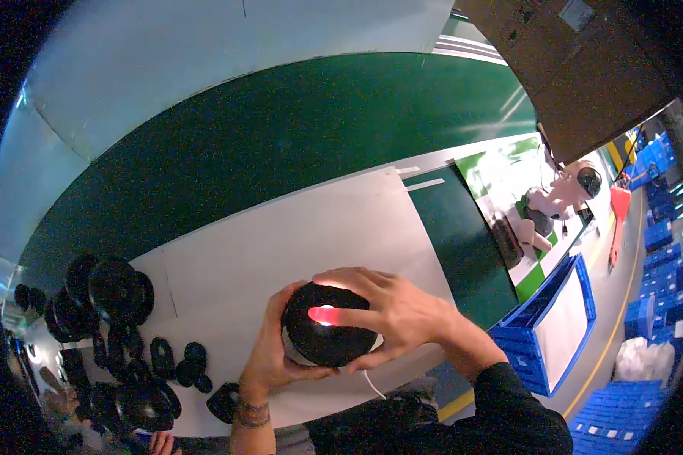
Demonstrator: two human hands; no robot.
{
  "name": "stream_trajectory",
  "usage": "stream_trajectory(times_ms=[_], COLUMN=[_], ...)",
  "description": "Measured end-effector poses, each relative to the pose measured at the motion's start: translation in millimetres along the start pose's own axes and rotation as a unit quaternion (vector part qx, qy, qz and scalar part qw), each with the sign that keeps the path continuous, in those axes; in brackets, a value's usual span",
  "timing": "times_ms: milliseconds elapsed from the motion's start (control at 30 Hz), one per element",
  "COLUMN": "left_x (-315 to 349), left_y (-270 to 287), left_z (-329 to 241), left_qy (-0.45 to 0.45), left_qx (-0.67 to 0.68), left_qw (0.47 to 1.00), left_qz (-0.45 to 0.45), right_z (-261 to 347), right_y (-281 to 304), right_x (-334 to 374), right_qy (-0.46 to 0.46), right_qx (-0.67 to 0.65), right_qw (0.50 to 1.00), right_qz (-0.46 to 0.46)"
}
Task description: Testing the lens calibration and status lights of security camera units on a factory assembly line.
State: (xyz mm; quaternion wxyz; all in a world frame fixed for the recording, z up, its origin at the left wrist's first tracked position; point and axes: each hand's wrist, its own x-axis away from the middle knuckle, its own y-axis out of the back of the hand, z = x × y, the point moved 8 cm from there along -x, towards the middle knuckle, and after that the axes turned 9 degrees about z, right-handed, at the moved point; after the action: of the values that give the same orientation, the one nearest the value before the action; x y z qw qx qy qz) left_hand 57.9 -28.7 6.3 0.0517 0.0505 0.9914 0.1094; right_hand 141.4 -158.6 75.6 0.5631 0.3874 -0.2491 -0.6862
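Note:
Above the near part of the white table sheet, I hold a round device point(311, 337) with a glossy black face and a pale rim. A bright light glows near the middle of its face. My left hand point(277, 353) is wrapped round its left side and lower edge. My right hand point(402, 307) grips the top and right side, and its index finger lies across the lit spot, its tip glowing red. A thin white cable point(373, 385) hangs below the device. What lies behind the device is hidden.
Several black rounded parts point(121, 296) lie at the left. Another person's fingers point(161, 443) show at the lower left. On the right are a white device with a black lens point(565, 189), a green-and-white mat point(482, 178) and a blue crate point(520, 356). A brown cardboard sheet point(584, 68) hangs above.

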Motion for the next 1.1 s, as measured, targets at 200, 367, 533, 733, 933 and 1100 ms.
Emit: stream_trajectory(times_ms=[200,367,533,733,933,1100], left_x=[-2.6,2.8,-1.7,10.1,61.5,48.4], left_y=[0.6,4.5,2.3,-1.2,2.2,-15.1], left_z=[-4.1,1.0,13.0,18.4,32.3,35.8], left_qy=[0.005,0.009,0.053,0.043,0.140,0.086], left_qx=[-0.007,0.000,0.095,0.117,0.180,0.214], left_qw=[1.000,1.000,0.994,0.991,0.965,0.958], left_qz=[0.001,-0.015,-0.023,-0.043,-0.130,-0.167], right_z=[-0.7,-5.0,-29.4,-21.7,-6.3,5.7], right_y=[-0.4,-4.0,-9.1,-0.5,-1.4,-3.4], right_x=[1.5,-0.1,4.9,8.2,6.9,17.9], right_qy=[0.006,-0.023,-0.146,-0.098,-0.065,-0.011], right_qx=[0.004,-0.019,-0.093,-0.047,-0.040,-0.060], right_qw=[1.000,0.999,0.985,0.994,0.997,0.998], right_qz=[0.011,0.037,0.016,-0.026,-0.025,-0.019])
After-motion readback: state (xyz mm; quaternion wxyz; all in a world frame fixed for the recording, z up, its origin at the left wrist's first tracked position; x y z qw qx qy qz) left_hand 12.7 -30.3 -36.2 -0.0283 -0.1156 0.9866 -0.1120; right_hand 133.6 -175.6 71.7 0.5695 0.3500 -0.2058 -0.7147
